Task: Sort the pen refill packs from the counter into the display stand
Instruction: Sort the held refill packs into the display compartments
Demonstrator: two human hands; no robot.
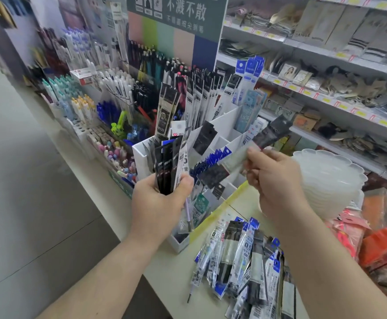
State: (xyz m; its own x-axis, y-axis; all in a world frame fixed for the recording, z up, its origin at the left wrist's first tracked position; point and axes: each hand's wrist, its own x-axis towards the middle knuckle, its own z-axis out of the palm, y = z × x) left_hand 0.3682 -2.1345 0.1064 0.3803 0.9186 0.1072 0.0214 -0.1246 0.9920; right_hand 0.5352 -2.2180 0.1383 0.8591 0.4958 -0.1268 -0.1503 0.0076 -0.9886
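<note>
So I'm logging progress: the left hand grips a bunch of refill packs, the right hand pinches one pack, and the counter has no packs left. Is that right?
Not quite. The head view shows the left hand gripping a bunch of refill packs and the right hand pinching one pack, but a pile of packs remains on the counter.

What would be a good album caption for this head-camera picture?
Left hand grips a bunch of refill packs, right hand holds one pack over the display stand.
</note>
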